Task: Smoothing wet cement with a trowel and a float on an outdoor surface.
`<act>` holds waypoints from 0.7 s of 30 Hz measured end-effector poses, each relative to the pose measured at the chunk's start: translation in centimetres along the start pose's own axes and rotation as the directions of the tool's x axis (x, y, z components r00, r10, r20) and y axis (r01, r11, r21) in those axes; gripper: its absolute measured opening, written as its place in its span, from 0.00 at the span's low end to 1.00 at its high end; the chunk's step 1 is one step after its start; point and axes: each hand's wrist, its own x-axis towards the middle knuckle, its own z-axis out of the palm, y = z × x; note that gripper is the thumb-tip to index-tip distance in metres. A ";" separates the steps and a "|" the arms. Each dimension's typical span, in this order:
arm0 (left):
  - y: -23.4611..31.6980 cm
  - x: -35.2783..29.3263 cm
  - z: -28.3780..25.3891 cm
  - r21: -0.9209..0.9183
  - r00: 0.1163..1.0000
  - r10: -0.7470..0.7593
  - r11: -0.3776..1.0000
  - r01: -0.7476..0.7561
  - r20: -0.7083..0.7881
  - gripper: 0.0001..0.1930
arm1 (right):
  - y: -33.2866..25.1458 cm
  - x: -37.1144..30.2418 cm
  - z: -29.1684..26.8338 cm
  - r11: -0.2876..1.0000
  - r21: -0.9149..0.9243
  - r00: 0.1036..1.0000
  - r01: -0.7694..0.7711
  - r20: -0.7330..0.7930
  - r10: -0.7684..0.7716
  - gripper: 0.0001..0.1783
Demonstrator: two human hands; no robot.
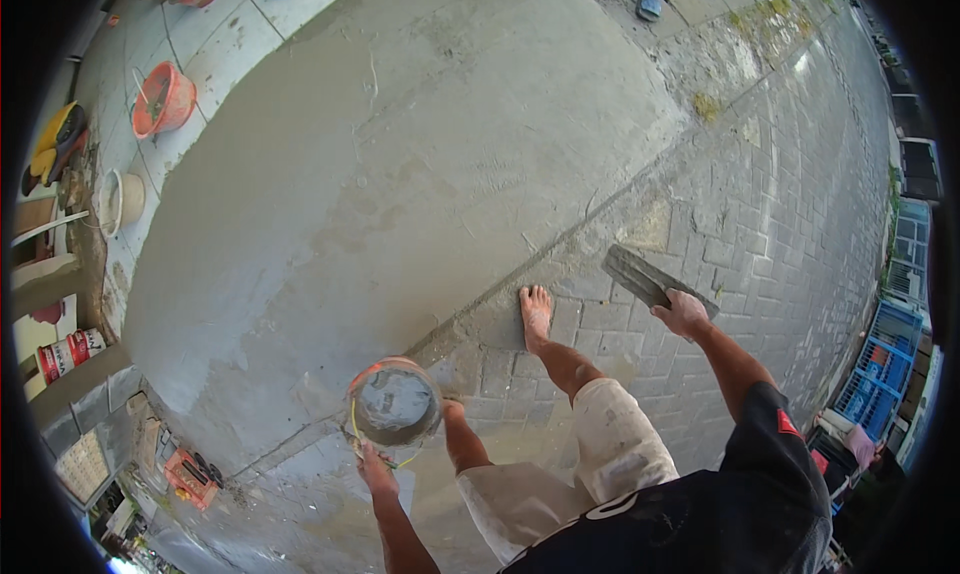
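My left hand (374, 466) is closed round the thin yellow-green handle of a bucket (396, 402). Grey wet mortar shows inside the bucket, which hangs or stands by my left foot; I cannot tell which. In my right hand (684, 314) is a long, flat plastering float (640, 278) caked with grey cement, held out over the paving to my right. Ahead of my feet spreads a broad slab of smoothed grey concrete (430, 174), darker and wetter toward the left, with scratches and ridges on its surface.
Along the left, on pale tiles, are a red-orange basin (164, 101) and a white bucket (121, 202). A red crate (190, 479) sits at the lower left. Brick paving (790, 184) runs along the right, past a blue rack (880, 364). Blue sandals (648, 4) lie at the far edge.
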 end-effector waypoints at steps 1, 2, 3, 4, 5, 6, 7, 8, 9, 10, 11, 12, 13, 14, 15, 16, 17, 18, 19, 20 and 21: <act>-0.6 -0.8 2.2 -0.049 0.998 -0.046 0.998 0.048 0.031 0.15 | 1.9 0.4 -2.5 0.991 0.100 0.991 -0.088 0.106 0.077 0.27; -1.0 -1.3 4.6 -0.038 0.995 -0.098 0.995 0.098 -0.004 0.15 | 3.9 0.3 -5.1 0.966 0.183 0.965 -0.184 0.220 0.142 0.25; -2.0 -1.7 6.5 -0.068 0.997 -0.082 0.994 0.082 -0.006 0.15 | 7.3 0.4 -6.4 0.919 0.309 0.954 -0.245 0.245 0.172 0.23; -3.2 -1.7 7.8 -0.099 0.994 -0.099 0.990 0.103 0.036 0.16 | 9.9 0.6 -7.2 0.853 0.430 0.942 -0.295 0.279 0.185 0.21; -4.2 -1.9 8.8 -0.123 0.990 -0.121 0.984 0.130 0.078 0.16 | 11.3 0.1 -9.0 0.843 0.406 0.923 -0.353 0.298 0.243 0.21; -5.1 -2.8 11.6 -0.129 0.986 -0.161 0.978 0.166 0.053 0.18 | 13.3 -1.1 -11.2 0.822 0.378 0.896 -0.425 0.305 0.322 0.20; -5.9 -3.5 14.3 -0.156 0.986 -0.154 0.974 0.163 0.067 0.18 | 17.6 -1.9 -11.9 0.803 0.402 0.893 -0.440 0.291 0.344 0.20; -6.8 -4.5 16.4 -0.197 0.981 -0.160 0.964 0.179 0.109 0.18 | 20.5 -3.0 -13.1 0.821 0.362 0.895 -0.441 0.242 0.374 0.20; -7.6 -5.5 18.5 -0.235 0.975 -0.165 0.952 0.198 0.151 0.19 | 23.0 -4.6 -14.6 0.836 0.319 0.894 -0.446 0.193 0.403 0.20; -8.4 -6.7 21.0 -0.256 0.974 -0.166 0.945 0.202 0.154 0.19 | 26.2 -5.9 -15.6 0.838 0.267 0.879 -0.477 0.159 0.449 0.20; -9.1 -7.9 23.8 -0.283 0.969 -0.159 0.936 0.208 0.187 0.19 | 28.8 -7.2 -16.3 0.834 0.213 0.861 -0.509 0.123 0.494 0.20; -9.7 -8.7 25.6 -0.308 0.965 -0.144 0.928 0.208 0.218 0.19 | 30.0 -8.2 -16.6 0.841 0.209 0.867 -0.499 0.106 0.487 0.20; -10.5 -9.1 27.2 -0.336 0.966 -0.134 0.919 0.204 0.221 0.19 | 30.8 -8.0 -17.2 0.860 0.145 0.872 -0.489 0.102 0.478 0.20; -11.2 -9.4 28.7 -0.345 0.965 -0.157 0.911 0.224 0.211 0.19 | 31.4 -7.5 -17.7 0.874 0.079 0.876 -0.479 0.098 0.472 0.21; -12.3 -10.1 30.3 -0.347 0.959 -0.192 0.902 0.255 0.207 0.19 | 31.8 -7.1 -17.9 0.874 0.084 0.876 -0.478 0.119 0.467 0.21; -12.9 -11.0 32.0 -0.362 0.958 -0.199 0.894 0.264 0.208 0.19 | 31.0 -7.0 -18.3 0.889 0.084 0.890 -0.451 0.119 0.440 0.20; -13.3 -11.5 34.3 -0.374 0.958 -0.221 0.886 0.275 0.180 0.19 | 30.2 -6.7 -18.6 0.902 0.082 0.903 -0.423 0.121 0.412 0.20; -14.0 -12.4 36.0 -0.389 0.956 -0.249 0.874 0.291 0.156 0.19 | 31.1 -6.1 -18.3 0.911 0.080 0.910 -0.404 0.137 0.391 0.20; -14.8 -12.5 37.1 -0.413 0.956 -0.252 0.863 0.292 0.151 0.19 | 31.2 -4.4 -17.9 0.925 0.085 0.922 -0.371 0.153 0.356 0.21; -16.0 -12.3 37.2 -0.418 0.962 -0.252 0.867 0.272 0.103 0.19 | 28.5 -3.0 -18.2 0.943 0.107 0.940 -0.314 0.178 0.293 0.21; -17.3 -12.1 37.7 -0.417 0.964 -0.259 0.870 0.263 0.067 0.19 | 26.2 -2.3 -18.9 0.955 0.129 0.950 -0.269 0.197 0.241 0.21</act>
